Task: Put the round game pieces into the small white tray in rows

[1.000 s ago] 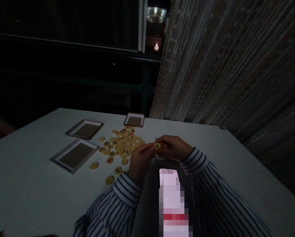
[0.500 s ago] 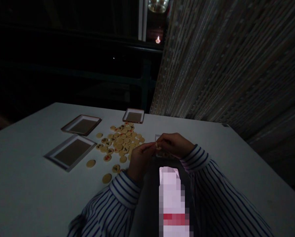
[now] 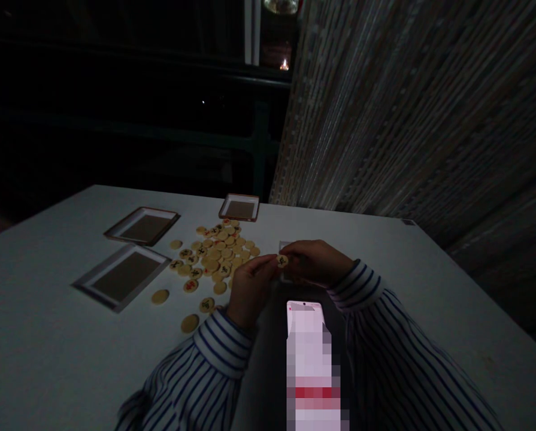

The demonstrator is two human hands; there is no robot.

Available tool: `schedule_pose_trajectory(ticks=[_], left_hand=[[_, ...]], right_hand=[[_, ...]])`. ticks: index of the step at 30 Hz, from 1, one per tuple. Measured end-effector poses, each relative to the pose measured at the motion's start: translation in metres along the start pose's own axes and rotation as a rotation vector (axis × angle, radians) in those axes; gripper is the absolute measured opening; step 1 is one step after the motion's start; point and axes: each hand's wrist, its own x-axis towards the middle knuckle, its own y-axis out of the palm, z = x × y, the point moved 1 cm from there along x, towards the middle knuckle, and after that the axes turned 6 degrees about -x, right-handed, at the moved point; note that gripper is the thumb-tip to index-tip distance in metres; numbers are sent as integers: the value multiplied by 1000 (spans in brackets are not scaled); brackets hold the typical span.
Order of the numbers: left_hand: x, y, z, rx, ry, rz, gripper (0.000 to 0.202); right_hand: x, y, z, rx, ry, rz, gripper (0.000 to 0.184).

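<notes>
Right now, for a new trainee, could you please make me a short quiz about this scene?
1. True or false: the pile of round game pieces lies inside a tray.
2. How many shallow trays lie left of the pile? A) one B) two C) three
3. Fill in the blank: the left hand and right hand hold one piece between their fingers, and their sleeves have ____ stripes.

Key: 1 false; 2 B; 3 blue.
</notes>
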Motion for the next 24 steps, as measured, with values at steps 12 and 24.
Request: schedule_pose_trajectory(ticks=[12,24], left_hand=[[0,2,0,-15,-28,-20,23],[0,-2,3,191,128,33,21]], right_hand=[[1,4,5,-220,-40,20,28],[-2,3,-8,-293,103,199,23]])
